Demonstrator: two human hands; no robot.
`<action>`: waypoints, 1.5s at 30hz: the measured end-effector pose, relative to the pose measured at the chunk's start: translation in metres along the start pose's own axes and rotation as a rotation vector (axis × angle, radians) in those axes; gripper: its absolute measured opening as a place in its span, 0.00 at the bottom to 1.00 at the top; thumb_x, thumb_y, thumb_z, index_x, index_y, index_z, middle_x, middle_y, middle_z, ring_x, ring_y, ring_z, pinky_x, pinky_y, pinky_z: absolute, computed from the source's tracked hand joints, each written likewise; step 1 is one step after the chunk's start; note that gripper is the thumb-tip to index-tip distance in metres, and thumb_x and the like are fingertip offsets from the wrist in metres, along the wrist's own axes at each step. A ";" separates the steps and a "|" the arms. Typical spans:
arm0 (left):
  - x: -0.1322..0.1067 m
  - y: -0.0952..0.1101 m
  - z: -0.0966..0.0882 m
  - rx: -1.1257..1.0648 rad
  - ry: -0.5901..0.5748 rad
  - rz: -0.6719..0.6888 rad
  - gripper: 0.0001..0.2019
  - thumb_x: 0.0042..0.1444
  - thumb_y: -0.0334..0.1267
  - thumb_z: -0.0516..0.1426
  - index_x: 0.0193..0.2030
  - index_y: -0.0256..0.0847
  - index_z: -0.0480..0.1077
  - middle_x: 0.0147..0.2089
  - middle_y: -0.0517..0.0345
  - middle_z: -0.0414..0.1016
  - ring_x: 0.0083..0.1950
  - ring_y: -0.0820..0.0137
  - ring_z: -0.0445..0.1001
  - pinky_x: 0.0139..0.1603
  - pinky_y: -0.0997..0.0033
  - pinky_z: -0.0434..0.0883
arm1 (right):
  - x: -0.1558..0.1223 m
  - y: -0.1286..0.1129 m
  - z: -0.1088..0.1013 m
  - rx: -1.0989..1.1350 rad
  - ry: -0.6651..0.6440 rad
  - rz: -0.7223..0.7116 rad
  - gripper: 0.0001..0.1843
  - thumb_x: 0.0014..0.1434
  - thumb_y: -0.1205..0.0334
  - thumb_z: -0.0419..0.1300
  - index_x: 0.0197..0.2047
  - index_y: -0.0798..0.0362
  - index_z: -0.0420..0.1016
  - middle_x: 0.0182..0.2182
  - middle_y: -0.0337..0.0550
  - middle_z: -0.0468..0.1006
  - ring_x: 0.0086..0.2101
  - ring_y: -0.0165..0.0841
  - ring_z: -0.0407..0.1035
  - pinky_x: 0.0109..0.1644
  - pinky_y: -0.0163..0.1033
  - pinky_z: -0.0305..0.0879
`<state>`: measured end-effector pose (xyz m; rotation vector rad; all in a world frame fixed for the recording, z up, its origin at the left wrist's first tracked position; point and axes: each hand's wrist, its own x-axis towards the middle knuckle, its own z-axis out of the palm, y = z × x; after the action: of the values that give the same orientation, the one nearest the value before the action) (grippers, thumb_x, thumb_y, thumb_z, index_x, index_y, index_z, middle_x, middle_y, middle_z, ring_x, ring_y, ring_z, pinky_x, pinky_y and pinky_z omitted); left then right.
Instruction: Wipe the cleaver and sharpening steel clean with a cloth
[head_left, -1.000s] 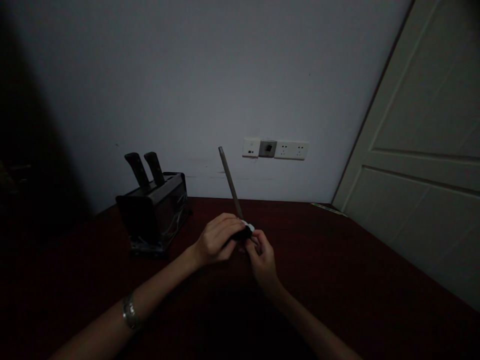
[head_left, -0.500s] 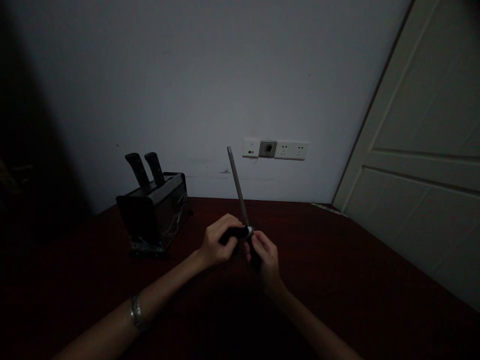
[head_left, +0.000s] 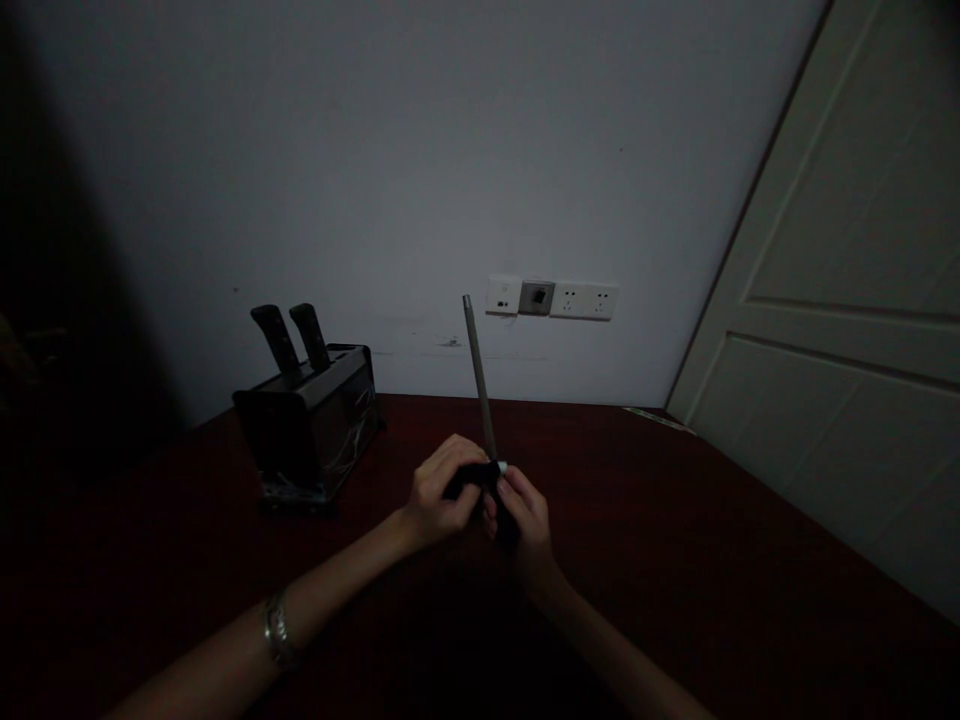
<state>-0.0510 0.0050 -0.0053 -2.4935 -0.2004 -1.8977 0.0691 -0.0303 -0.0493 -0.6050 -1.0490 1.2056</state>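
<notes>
My right hand (head_left: pixel 526 515) is closed around the black handle of a honing steel (head_left: pixel 480 385), whose grey rod points up and tilts slightly left. Close beside it, my left hand (head_left: pixel 448 490) grips a black-handled tool (head_left: pixel 471 474) with a pale end toward my right fingers. That end meets the base of the rod near my right thumb; whether it has a blade cannot be made out. Both hands are above the dark red table (head_left: pixel 630 500). To the left stands a black and grey knife block (head_left: pixel 334 400) with two black handles (head_left: pixel 311 335) sticking up.
Behind the table is a pale wall with a row of sockets and switches (head_left: pixel 551 298). A panelled white door (head_left: pixel 832 400) borders the right side. A thin flat strip (head_left: pixel 660 420) lies at the table's back right edge. The room is dim.
The honing steel has shifted slightly right and stands a little more upright. The pale end of the left tool has dropped slightly, closer to my right thumb.
</notes>
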 end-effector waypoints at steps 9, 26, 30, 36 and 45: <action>-0.002 0.003 0.002 -0.035 0.027 -0.071 0.12 0.46 0.21 0.50 0.37 0.36 0.65 0.31 0.55 0.68 0.34 0.71 0.67 0.34 0.66 0.68 | 0.005 -0.004 -0.003 -0.002 0.016 0.035 0.12 0.51 0.54 0.59 0.26 0.54 0.66 0.15 0.32 0.62 0.14 0.22 0.54 0.15 0.28 0.49; 0.007 -0.008 -0.012 0.128 0.016 -0.092 0.13 0.45 0.22 0.52 0.38 0.37 0.67 0.34 0.54 0.70 0.36 0.68 0.68 0.37 0.64 0.68 | 0.005 -0.006 0.000 -0.124 0.019 -0.042 0.15 0.50 0.56 0.62 0.32 0.51 0.58 0.18 0.33 0.72 0.13 0.22 0.57 0.15 0.28 0.51; 0.005 -0.006 -0.008 0.132 -0.050 -0.006 0.14 0.45 0.23 0.53 0.41 0.37 0.67 0.35 0.53 0.71 0.37 0.67 0.69 0.37 0.62 0.68 | 0.006 -0.005 0.000 -0.136 0.024 -0.075 0.13 0.50 0.56 0.62 0.31 0.52 0.61 0.17 0.32 0.70 0.17 0.24 0.60 0.20 0.30 0.55; 0.004 -0.002 -0.005 0.083 -0.092 0.066 0.15 0.46 0.22 0.53 0.42 0.36 0.66 0.36 0.52 0.71 0.38 0.67 0.69 0.37 0.62 0.69 | 0.006 -0.005 0.002 -0.174 0.092 -0.150 0.10 0.49 0.60 0.63 0.31 0.53 0.66 0.23 0.35 0.70 0.24 0.26 0.64 0.26 0.31 0.60; 0.004 -0.001 -0.004 -0.009 -0.023 -0.065 0.14 0.44 0.21 0.51 0.39 0.36 0.66 0.33 0.54 0.70 0.36 0.70 0.69 0.36 0.66 0.69 | 0.003 -0.007 0.004 -0.060 0.028 -0.056 0.14 0.51 0.51 0.59 0.30 0.54 0.65 0.15 0.32 0.67 0.13 0.23 0.58 0.15 0.29 0.51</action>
<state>-0.0536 0.0062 -0.0010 -2.5458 -0.2769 -1.8976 0.0684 -0.0297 -0.0404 -0.6334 -1.0754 1.1172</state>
